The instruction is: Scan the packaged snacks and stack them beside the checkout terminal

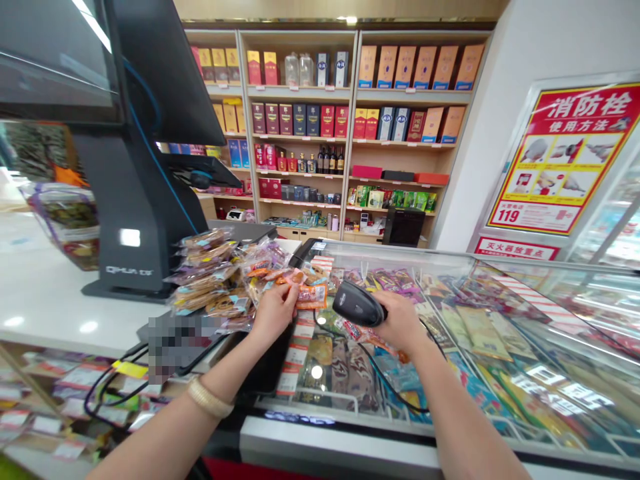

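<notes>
In the head view my left hand (276, 310) pinches a small orange snack packet (313, 297) at the edge of the snack pile. My right hand (403, 323) is wrapped round the handle of a black barcode scanner (357, 303), whose head points left toward the packet. A cable hangs from the scanner over the glass. Left of my left hand, clear bags of brown snacks (207, 267) are heaped beside the dark monitor stand. More packets (363, 333) lie on the glass beneath the scanner, partly hidden by my right hand.
A large dark register (135, 180) stands on the white counter (45, 307) at the left. A glass-topped freezer (465, 267) with packaged goods inside spans the right. Cables loop at the lower left. Shelves (300, 93) of boxes and bottles fill the back wall.
</notes>
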The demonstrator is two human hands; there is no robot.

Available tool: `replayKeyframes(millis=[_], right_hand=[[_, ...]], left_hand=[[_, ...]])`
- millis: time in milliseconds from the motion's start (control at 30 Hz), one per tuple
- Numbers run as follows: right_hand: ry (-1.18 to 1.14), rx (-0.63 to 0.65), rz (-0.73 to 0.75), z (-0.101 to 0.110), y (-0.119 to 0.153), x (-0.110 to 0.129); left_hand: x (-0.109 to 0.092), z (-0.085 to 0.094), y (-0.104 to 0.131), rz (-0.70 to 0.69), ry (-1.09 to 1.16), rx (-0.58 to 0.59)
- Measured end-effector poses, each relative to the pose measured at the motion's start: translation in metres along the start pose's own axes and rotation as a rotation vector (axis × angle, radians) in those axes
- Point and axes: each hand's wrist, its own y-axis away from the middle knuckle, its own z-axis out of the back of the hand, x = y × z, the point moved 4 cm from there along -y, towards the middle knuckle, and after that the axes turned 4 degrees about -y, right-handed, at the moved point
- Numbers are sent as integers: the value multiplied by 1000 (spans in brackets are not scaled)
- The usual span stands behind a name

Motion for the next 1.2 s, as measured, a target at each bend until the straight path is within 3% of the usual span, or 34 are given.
replayKeyframes(millis=[133,300,467,567,733,833,933,1067,1133,1200], right_hand=[[10,78,-1,-5,0,5],[44,130,-26,-7,-1,8],[38,82,-13,-5,0,8],[38,43,-16,-5,0,6],[55,34,-36,-5,0,3],[61,10,-35,-4,0,2],[71,-29,-36,-2,0,0],[85,-101,-37,3,1,-4],[95,-135,-40,5,1,-5],[102,-165,-29,7,1,-5]], left_hand=[[-9,12,1,-69,-161,-32],[-10,7,3,-138,-217,-20],[-9,7,7,-174,-204,8],[-8,26,2,-231,-226,-75],[1,82,-25,-323,-421,-362],[11,96,-40,-327,-644,-342],[19,91,-40,-338,-824,-247],[16,75,-21,-320,-852,-315],[7,58,-9,-389,-773,-292],[-4,33,4,-521,-639,-158]])
